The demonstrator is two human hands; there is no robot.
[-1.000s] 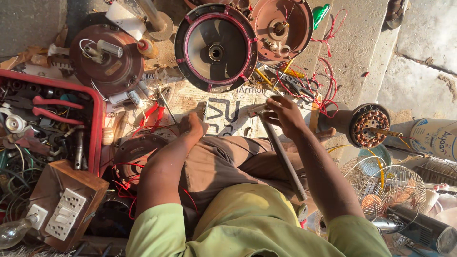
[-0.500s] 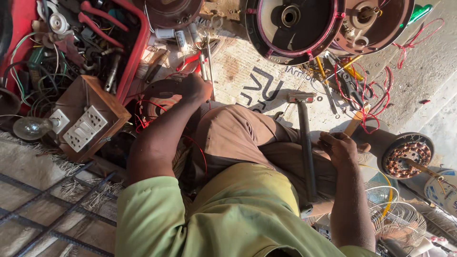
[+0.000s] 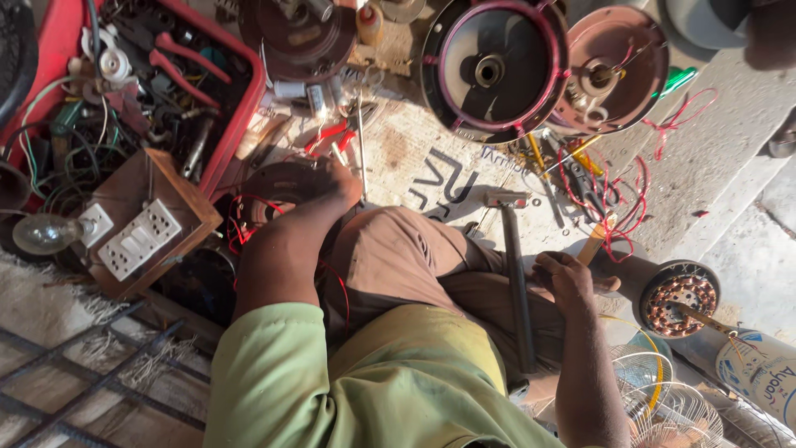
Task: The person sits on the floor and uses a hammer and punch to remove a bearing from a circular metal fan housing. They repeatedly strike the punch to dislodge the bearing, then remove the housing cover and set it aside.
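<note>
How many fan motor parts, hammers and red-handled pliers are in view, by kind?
Round motor housings: 3
Copper-wound stators: 1
Round motor part under the left hand: 1
Hammers, beside the right hand: 1
Red-handled pliers in the red tray: 1
Total: 7

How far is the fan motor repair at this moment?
Already done: the two round covers lie off and open, and the copper-wound stator sits apart. In hand: the left hand grips a round motor part with red wires; the right hand rests beside the hammer. Left: nothing is reassembled; tools and wires lie scattered.
</note>
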